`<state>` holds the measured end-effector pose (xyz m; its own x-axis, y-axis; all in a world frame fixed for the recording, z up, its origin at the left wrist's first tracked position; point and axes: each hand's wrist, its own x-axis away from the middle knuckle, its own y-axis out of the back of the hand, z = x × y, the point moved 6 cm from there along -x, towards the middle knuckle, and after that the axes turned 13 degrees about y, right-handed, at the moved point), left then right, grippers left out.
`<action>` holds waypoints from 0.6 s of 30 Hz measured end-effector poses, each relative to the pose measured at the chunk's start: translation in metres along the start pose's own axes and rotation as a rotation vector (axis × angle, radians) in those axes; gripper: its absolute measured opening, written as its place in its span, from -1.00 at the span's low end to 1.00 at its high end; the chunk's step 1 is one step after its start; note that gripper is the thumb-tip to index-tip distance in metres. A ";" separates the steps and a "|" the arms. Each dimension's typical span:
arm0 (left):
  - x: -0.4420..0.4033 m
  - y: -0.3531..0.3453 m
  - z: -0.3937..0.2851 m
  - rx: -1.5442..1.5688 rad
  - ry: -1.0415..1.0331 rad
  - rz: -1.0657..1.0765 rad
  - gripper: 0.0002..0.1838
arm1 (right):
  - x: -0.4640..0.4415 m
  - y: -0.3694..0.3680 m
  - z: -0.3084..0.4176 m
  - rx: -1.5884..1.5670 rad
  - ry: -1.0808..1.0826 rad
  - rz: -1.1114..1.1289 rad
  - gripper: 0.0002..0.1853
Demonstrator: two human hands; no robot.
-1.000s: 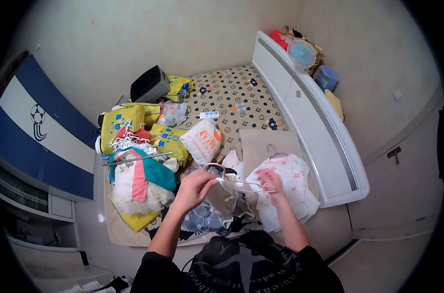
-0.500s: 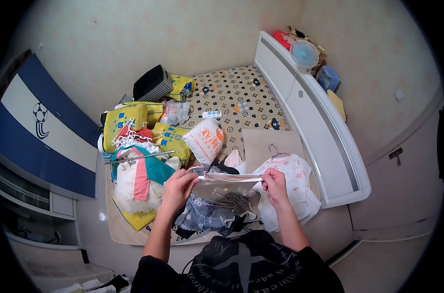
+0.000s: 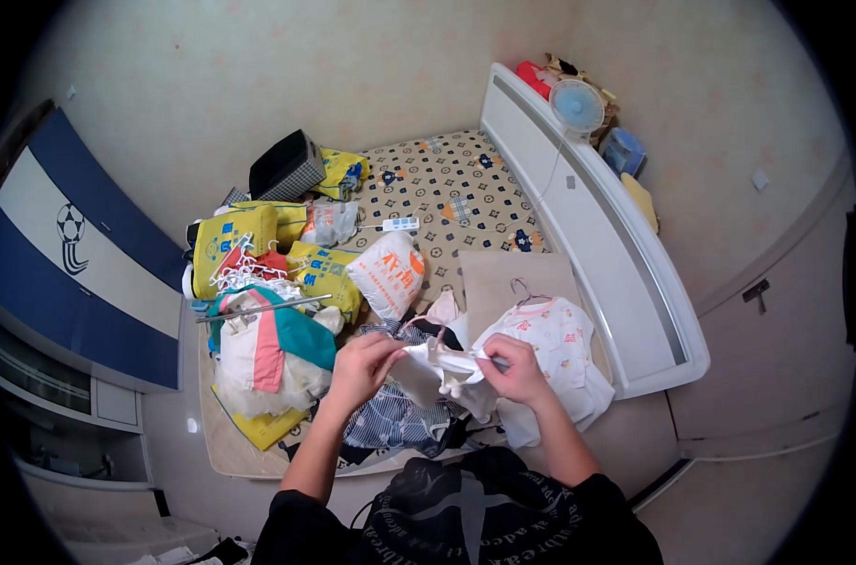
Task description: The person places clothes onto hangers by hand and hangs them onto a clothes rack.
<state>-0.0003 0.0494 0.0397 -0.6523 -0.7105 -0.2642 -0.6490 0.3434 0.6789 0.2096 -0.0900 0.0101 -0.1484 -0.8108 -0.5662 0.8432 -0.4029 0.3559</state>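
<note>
A small white garment [image 3: 416, 375] hangs between my two hands above the near part of the bed. My left hand [image 3: 364, 369] is closed on its left edge, with fingers and thumb pinched together. On the other side, my right hand [image 3: 513, 371] pinches the right end of the cloth. The middle of the garment sags in loose folds, so its exact kind is unclear. Beneath it lie dark striped clothes [image 3: 390, 422]. A pinkish hanger [image 3: 422, 320] shows just behind the cloth. Right of my hands, a white printed top [image 3: 552, 330] lies on a hanger [image 3: 520, 290].
On the bed's left lie yellow bags [image 3: 228, 247], white hangers [image 3: 249, 268], a metal rod [image 3: 263, 308] and piled clothes [image 3: 296, 372]. A white plastic bag [image 3: 387, 275], power strip [image 3: 399, 224] and checked basket [image 3: 288, 168] lie farther back. The white headboard [image 3: 597, 217] borders the right; a fan [image 3: 577, 105] stands behind it.
My hands have come a little closer together. The white garment's top edge, stretched straight before, now sags and folds between them. The view has shifted slightly.
</note>
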 end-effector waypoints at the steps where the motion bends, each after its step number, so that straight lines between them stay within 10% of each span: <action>1: 0.000 0.003 0.004 0.001 0.016 -0.002 -0.87 | 0.004 0.007 -0.005 -0.011 -0.012 -0.019 -0.88; 18: 0.005 -0.039 0.018 0.057 0.025 0.086 -0.86 | 0.004 0.012 -0.010 0.014 -0.110 0.080 -0.81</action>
<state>0.0150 0.0431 -0.0006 -0.6971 -0.6916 -0.1891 -0.6127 0.4376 0.6581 0.2245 -0.0936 0.0049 -0.1377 -0.8819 -0.4509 0.8472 -0.3407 0.4075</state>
